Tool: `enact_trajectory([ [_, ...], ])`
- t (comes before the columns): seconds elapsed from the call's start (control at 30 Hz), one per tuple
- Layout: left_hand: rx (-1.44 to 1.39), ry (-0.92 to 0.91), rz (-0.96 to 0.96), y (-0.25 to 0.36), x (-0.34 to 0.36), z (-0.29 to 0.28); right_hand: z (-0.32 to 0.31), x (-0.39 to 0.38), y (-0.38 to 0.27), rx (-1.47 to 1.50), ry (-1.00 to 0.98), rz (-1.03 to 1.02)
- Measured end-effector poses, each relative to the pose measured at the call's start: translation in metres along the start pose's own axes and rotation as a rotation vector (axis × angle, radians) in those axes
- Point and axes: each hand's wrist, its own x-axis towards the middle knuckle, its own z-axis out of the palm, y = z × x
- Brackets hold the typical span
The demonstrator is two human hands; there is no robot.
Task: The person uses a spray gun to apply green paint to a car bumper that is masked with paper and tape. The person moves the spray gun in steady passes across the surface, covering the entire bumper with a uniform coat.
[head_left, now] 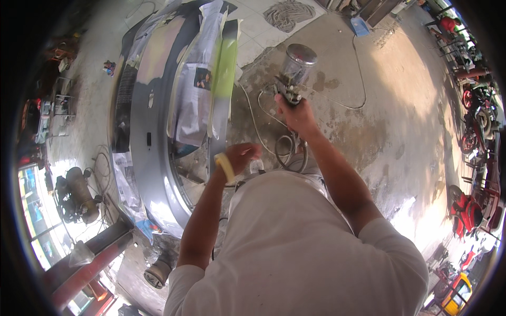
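My right hand grips a metal spray gun with a silver cup on top; a hose hangs in loops below it. My left hand, lower and nearer my body, holds nothing visible, its fingers loosely bent. A pale yellow band, like a tape roll, circles that wrist. To the left stand long curved panels in grey primer, partly masked with paper. A narrow panel at their right edge is pale green.
A cylindrical compressor and a red steel beam are at the left. Motorcycles and a red scooter line the right. Hoses cross the stained concrete floor. A bundled cloth lies on tiles ahead.
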Motion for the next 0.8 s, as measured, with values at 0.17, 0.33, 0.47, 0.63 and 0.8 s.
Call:
enact_trajectory([
  [0.17,-0.366,-0.106,0.059,0.085,0.097,0.070,-0.051,0.028,-0.021,-0.009,-0.194,-0.057],
  [0.33,-0.457,-0.082,0.055,0.121,0.144,0.100,-0.089,0.074,-0.025,0.031,-0.303,-0.226],
  [0.47,-0.528,0.074,0.076,0.152,0.154,0.117,-0.113,0.096,-0.051,0.051,-0.543,-0.126],
  [0.63,-0.679,0.320,0.152,0.159,0.155,0.126,-0.110,0.103,-0.087,0.058,-0.707,-0.034],
  [0.8,-0.685,0.474,0.175,0.167,0.153,0.119,-0.088,0.122,-0.097,-0.011,-0.867,-0.121],
])
